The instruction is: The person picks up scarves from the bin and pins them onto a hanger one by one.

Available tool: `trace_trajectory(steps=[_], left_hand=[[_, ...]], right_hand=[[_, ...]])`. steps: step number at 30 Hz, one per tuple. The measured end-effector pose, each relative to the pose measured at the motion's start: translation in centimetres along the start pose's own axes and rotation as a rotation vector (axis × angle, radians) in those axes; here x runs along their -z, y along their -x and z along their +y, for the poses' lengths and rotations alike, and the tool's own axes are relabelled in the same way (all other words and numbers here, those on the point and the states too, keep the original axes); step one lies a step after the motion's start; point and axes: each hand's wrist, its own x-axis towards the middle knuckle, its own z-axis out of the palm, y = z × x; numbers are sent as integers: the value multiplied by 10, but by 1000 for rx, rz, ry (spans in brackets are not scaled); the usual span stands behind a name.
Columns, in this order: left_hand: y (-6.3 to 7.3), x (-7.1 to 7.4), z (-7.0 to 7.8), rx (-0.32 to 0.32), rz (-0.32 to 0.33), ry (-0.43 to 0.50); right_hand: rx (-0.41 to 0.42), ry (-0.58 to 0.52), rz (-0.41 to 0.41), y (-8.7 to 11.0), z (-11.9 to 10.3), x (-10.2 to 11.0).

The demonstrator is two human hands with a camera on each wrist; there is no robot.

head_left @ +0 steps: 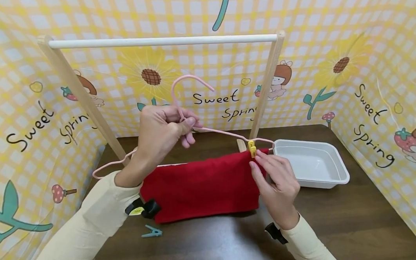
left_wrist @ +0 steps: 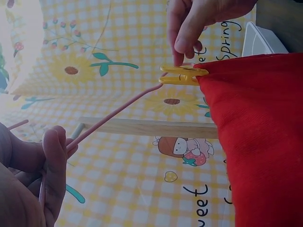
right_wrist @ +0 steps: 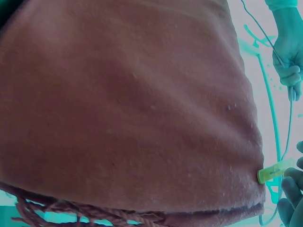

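In the head view my left hand (head_left: 167, 126) grips the neck of a pink clothes hanger (head_left: 226, 133), its hook standing up above the fingers. A red cloth (head_left: 204, 187) hangs from the hanger's lower part, with a fringed edge showing in the right wrist view. One yellow clothespin (head_left: 252, 148) clips the cloth near its upper right corner. Beside that clothespin is my right hand (head_left: 277, 177), fingertips close to it. The left wrist view shows the right thumb and fingers apart, just past the clothespin (left_wrist: 182, 75) and not pinching it.
A wooden rack with a white rail (head_left: 164, 40) stands behind the hanger. On the right of the brown table (head_left: 339, 217) sits a white plastic basin (head_left: 312, 162). A blue clothespin (head_left: 152, 231) lies in front of the cloth. Checked yellow fabric (head_left: 187, 13) surrounds the table.
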Motion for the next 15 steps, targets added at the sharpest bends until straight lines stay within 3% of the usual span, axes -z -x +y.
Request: trace_trajectory(steps=[7,15], left_hand=[[-5,-1,1,-5,-2,11],[-8,-1,-1,-2,-21,-23]], right_hand=[[59,-46,1,7,1,-4],[160,-99,-125,18,-6,-13]])
